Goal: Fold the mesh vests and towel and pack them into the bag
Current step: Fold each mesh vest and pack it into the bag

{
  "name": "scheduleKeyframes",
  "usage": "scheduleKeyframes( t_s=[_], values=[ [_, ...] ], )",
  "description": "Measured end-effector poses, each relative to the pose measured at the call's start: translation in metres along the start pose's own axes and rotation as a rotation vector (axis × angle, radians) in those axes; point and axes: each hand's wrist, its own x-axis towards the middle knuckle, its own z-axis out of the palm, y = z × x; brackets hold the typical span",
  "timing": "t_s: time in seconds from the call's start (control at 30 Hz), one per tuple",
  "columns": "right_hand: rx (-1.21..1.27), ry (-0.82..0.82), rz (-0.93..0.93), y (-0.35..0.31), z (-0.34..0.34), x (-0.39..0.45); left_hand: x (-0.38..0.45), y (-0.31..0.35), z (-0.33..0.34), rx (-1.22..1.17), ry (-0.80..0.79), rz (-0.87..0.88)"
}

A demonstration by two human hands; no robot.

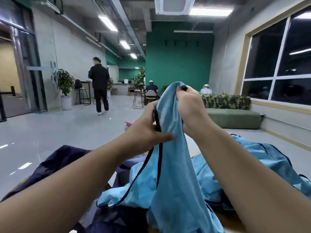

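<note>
Right hand [188, 106]: raised, fingers curled tight round the bunched top of a light-blue mesh vest [170, 148]; a bit of black trim shows above the knuckles.

Left hand [148, 130]: lower and just left of the right hand, thumb pressed against the vest's front and fingers curled behind it, pinching the fabric at its black-bound edge.

Light-blue mesh vest: held up in the air between both hands, hanging down in a long fold toward the near edge of the worktop [195, 149]; black piping runs down its left side.

More light-blue vests [255, 158]: a loose, crumpled heap on the worktop beneath and to the right of the held vest, partly hidden by the right forearm.

Dark navy fabric [70, 158]: heaped at the worktop's left side and along its near edge, under the left forearm; whether it is a vest, the towel or the bag cannot be told.

Pink object [129, 123]: small, behind the left hand, mostly hidden.

Green bench [234, 118]: beyond the worktop, right, with a leafy planter [225, 101] behind it.

Standing person [99, 88]: far left, back turned, beside a high table with stools [82, 96]. Two seated persons farther back.
</note>
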Motion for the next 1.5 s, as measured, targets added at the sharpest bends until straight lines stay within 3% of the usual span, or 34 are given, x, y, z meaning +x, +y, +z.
scheduleKeyframes(
  t_s=[0.1,0.17,0.23,0.33,0.4,0.6,0.8,0.9,1.0,1.17,1.27,1.37,1.5],
  values=[
    [-0.025,-0.018,0.012,-0.001,-0.002,0.006,-0.004,-0.03,0.0,0.253,0.026,-0.03],
    [-0.248,-0.073,-0.064,0.002,-0.011,0.004,-0.006,-0.047,-0.008,0.621,-0.013,0.013],
    [-0.517,-0.24,-0.162,0.004,-0.021,-0.007,-0.006,-0.061,-0.017,0.855,-0.024,-0.012],
    [-0.975,-0.557,-0.241,0.019,-0.035,-0.021,-0.006,-0.072,-0.036,0.897,0.125,-0.144],
    [-1.333,-0.664,-0.289,0.036,-0.042,-0.023,-0.003,-0.072,-0.05,0.884,0.205,-0.195],
    [-1.667,-0.56,-0.261,0.067,-0.086,-0.014,0.002,-0.064,-0.093,0.912,0.329,-0.289],
    [-1.907,-0.324,0.056,0.084,-0.122,-0.004,0.005,-0.065,-0.123,0.797,0.495,-0.437],
    [-1.753,-0.271,0.056,0.094,-0.12,-0.004,0.005,-0.064,-0.109,0.401,0.497,-0.623],
    [-1.363,-0.25,0.026,0.091,-0.101,-0.009,0.007,-0.056,-0.084,0.149,0.437,-0.682],
    [-0.799,-0.354,0.031,0.066,-0.056,-0.044,-0.004,-0.033,-0.038,0.092,0.309,-0.521],
    [-0.622,-0.496,0.165,0.067,-0.048,-0.073,-0.028,-0.028,-0.019,-0.079,0.207,-0.399],
    [-0.471,-0.669,0.226,0.085,-0.05,-0.098,-0.055,-0.03,-0.003,-0.107,0.039,-0.231],
    [-0.205,-0.534,0.238,0.105,-0.06,-0.117,-0.081,-0.045,0.014,-0.146,0.02,-0.214]
  ],
)
